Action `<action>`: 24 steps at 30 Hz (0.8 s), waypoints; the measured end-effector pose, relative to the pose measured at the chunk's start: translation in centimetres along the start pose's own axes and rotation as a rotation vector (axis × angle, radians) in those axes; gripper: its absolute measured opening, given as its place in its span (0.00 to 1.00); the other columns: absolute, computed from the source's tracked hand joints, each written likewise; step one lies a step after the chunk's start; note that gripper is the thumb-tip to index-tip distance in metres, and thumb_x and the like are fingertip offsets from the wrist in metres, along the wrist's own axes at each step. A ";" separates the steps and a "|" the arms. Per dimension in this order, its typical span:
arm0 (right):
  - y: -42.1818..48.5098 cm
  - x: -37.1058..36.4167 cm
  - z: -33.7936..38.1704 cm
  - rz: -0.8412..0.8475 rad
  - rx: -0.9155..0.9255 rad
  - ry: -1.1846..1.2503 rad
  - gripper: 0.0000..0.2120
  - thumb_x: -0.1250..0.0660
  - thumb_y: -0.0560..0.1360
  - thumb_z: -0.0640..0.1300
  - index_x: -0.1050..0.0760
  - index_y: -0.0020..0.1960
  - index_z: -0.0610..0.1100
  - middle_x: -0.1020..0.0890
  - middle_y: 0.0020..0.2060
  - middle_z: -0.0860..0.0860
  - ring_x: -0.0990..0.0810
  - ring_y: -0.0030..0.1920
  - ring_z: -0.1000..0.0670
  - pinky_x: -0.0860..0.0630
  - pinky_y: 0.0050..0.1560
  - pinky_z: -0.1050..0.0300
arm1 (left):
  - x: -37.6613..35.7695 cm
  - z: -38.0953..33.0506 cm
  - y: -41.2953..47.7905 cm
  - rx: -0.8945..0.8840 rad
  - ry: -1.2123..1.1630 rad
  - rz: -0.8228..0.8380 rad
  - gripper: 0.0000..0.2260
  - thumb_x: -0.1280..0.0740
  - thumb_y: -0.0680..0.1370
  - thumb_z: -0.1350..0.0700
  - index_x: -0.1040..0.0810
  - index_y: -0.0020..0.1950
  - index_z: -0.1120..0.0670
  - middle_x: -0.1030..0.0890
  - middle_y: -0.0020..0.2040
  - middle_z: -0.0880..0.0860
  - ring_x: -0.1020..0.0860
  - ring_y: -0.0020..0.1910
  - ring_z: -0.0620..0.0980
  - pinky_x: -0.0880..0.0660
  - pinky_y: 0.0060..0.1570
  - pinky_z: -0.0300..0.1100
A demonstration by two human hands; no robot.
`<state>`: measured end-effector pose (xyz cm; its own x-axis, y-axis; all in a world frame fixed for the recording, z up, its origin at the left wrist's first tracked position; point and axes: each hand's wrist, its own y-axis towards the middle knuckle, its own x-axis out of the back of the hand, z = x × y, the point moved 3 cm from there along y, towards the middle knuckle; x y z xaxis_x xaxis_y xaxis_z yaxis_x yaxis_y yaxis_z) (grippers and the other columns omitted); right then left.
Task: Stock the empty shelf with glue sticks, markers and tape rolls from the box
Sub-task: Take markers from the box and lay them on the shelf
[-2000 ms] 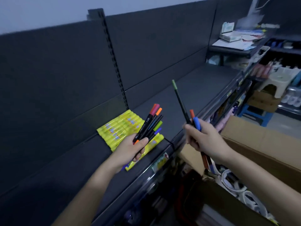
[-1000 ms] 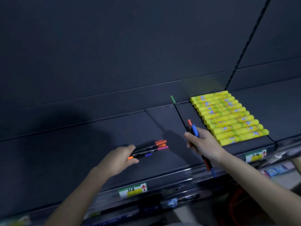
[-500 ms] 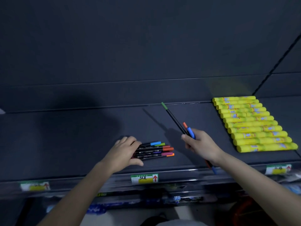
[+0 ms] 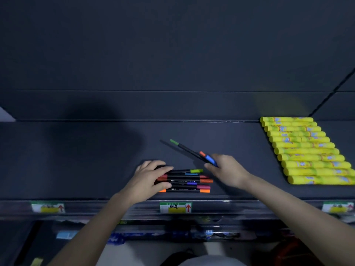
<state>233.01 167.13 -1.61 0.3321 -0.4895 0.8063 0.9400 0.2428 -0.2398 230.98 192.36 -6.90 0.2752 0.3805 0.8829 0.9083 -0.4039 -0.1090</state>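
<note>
You are working in dim light. The dark grey shelf [image 4: 240,135] and back panel [image 4: 172,54] swallow most of it. Only the yellow glue sticks [image 4: 307,150] read bright, and they cast a faint yellow tint on the panel just above them. Well left of the glue sticks, a broad soft shadow spreads over shelf and panel. The held markers [image 4: 192,150] drop a thin shadow on their side away from the glue sticks, so light reaches you from behind and from the glue-stick side. Your right hand [image 4: 228,171] is smeared with motion blur, while the laid markers [image 4: 184,181] read crisp. Below the glue sticks the price label [image 4: 337,207] is blurred, and the front rail [image 4: 115,206] bows.
</note>
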 end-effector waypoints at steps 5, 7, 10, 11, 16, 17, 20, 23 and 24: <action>2.1 -1.0 2.1 0.052 0.082 -0.244 0.09 0.41 0.81 0.48 0.30 0.48 0.43 0.24 0.39 0.46 0.25 0.39 0.43 0.32 0.36 0.54 | 0.5 0.0 -1.1 0.201 -0.295 -0.236 0.35 0.33 0.73 0.37 0.40 0.76 0.47 0.38 0.72 0.45 0.43 0.72 0.45 0.42 0.71 0.45; 3.2 -1.4 3.3 0.062 0.116 -0.295 0.08 0.41 0.81 0.48 0.32 0.47 0.44 0.21 0.43 0.43 0.24 0.42 0.41 0.31 0.37 0.53 | 0.5 0.2 -1.7 0.265 -0.384 -0.322 0.37 0.29 0.73 0.43 0.43 0.76 0.47 0.39 0.73 0.46 0.43 0.72 0.45 0.41 0.71 0.45; 4.7 -2.3 4.6 0.083 0.144 -0.344 0.09 0.42 0.81 0.47 0.30 0.51 0.41 0.20 0.49 0.41 0.22 0.48 0.38 0.30 0.40 0.52 | 0.4 0.3 -2.4 0.305 -0.445 -0.410 0.40 0.27 0.71 0.47 0.45 0.77 0.48 0.38 0.71 0.46 0.40 0.71 0.44 0.40 0.69 0.41; 5.1 -2.7 5.0 0.094 0.149 -0.348 0.09 0.42 0.81 0.47 0.30 0.51 0.41 0.20 0.50 0.41 0.22 0.48 0.38 0.31 0.40 0.52 | 0.4 0.3 -2.4 0.313 -0.442 -0.427 0.39 0.26 0.71 0.48 0.45 0.77 0.48 0.37 0.70 0.46 0.39 0.71 0.44 0.41 0.68 0.40; 6.4 -4.2 6.0 0.114 0.156 -0.348 0.07 0.41 0.80 0.46 0.32 0.50 0.42 0.23 0.53 0.40 0.23 0.52 0.38 0.30 0.45 0.51 | 0.2 0.5 -2.3 0.338 -0.407 -0.455 0.36 0.27 0.73 0.53 0.42 0.76 0.51 0.36 0.70 0.49 0.39 0.70 0.45 0.43 0.66 0.36; 6.6 -4.5 6.2 0.108 0.157 -0.347 0.09 0.40 0.80 0.46 0.31 0.53 0.40 0.23 0.54 0.40 0.24 0.54 0.38 0.29 0.48 0.51 | 0.2 0.5 -2.2 0.343 -0.394 -0.454 0.35 0.27 0.72 0.53 0.41 0.76 0.51 0.36 0.70 0.50 0.39 0.70 0.45 0.43 0.65 0.35; 6.7 -4.8 6.3 0.093 0.170 -0.334 0.14 0.36 0.78 0.49 0.30 0.57 0.40 0.25 0.55 0.41 0.27 0.58 0.39 0.28 0.55 0.50 | 0.1 0.5 -2.0 0.356 -0.355 -0.461 0.36 0.27 0.72 0.54 0.40 0.75 0.53 0.36 0.70 0.51 0.40 0.70 0.47 0.44 0.65 0.34; 6.7 -4.7 6.3 0.086 0.187 -0.314 0.19 0.34 0.76 0.51 0.30 0.62 0.41 0.26 0.58 0.43 0.30 0.61 0.41 0.29 0.60 0.49 | 0.0 0.5 -1.8 0.370 -0.342 -0.463 0.36 0.27 0.72 0.53 0.41 0.76 0.53 0.37 0.71 0.51 0.41 0.70 0.47 0.44 0.65 0.35; 6.7 -4.6 6.2 0.084 0.192 -0.306 0.21 0.34 0.76 0.52 0.30 0.64 0.42 0.27 0.58 0.43 0.31 0.62 0.41 0.30 0.61 0.47 | 0.0 0.5 -1.7 0.370 -0.340 -0.464 0.36 0.27 0.72 0.53 0.41 0.76 0.53 0.37 0.71 0.51 0.41 0.70 0.47 0.44 0.65 0.35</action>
<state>237.26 176.19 -3.51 0.3414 -0.1952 0.9194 0.8691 0.4382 -0.2296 229.56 193.52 -6.97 -0.1399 0.7104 0.6897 0.9874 0.1520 0.0438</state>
